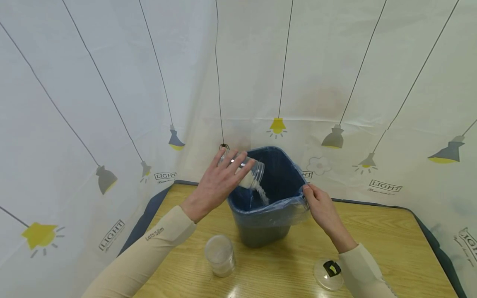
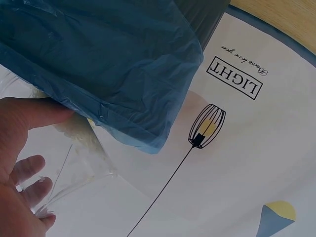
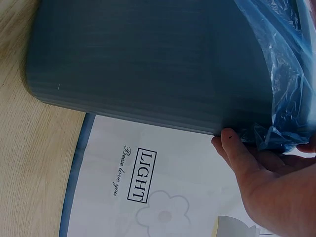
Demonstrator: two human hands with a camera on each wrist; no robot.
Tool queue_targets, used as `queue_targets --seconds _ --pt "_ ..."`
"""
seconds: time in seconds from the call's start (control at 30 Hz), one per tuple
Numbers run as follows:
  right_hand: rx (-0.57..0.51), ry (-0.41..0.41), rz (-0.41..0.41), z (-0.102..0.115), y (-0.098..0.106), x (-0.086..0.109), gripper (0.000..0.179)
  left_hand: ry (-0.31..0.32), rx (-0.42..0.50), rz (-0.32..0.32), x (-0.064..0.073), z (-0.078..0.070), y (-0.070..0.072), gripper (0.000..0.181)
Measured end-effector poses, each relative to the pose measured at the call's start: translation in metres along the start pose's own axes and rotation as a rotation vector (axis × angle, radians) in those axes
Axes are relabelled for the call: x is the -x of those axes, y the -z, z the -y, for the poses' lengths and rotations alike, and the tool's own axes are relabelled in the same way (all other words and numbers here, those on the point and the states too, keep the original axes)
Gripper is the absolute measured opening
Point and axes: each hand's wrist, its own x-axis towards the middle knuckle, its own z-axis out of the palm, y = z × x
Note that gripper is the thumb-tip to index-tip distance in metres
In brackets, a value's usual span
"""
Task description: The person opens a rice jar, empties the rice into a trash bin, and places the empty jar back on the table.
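Observation:
My left hand [image 1: 218,182] grips a clear jar [image 1: 258,169], tipped over the mouth of a grey bin [image 1: 261,235]. White granules [image 1: 262,194] stream out of the jar into the bin. A blue plastic bag [image 1: 288,208] lines the bin and folds over its rim. At the right corner of that rim, my right hand [image 1: 325,209] pinches the bag's edge. In the left wrist view, the thumb and fingers lie around the jar [image 2: 81,158], partly behind the bag. The right wrist view has the fingers against the bin's rim [image 3: 232,126].
A clear container [image 1: 220,255] stands on the wooden table [image 1: 275,273], in front of the bin to the left. Near the right sleeve lies a round clear lid [image 1: 323,276] with a dark patch. Behind, a white sheet [image 1: 253,74] printed with lamps encloses the table.

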Motion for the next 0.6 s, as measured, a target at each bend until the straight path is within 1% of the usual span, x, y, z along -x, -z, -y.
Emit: queue_targets --seconds 0.27,0.43,0.6 --pt "0.010 0.002 0.003 -0.0001 0.0001 -0.0006 0.039 0.007 -0.008 0.010 0.0001 0.0002 -0.0007 0.081" --pt "0.013 0.004 0.002 0.0003 0.0000 -0.0003 0.039 -0.004 -0.037 0.009 -0.0009 -0.0002 -0.0011 0.078" --pt "0.003 0.000 0.001 0.0003 -0.0007 -0.0003 0.039 -0.014 -0.027 0.003 -0.0008 -0.0007 -0.0017 0.078"
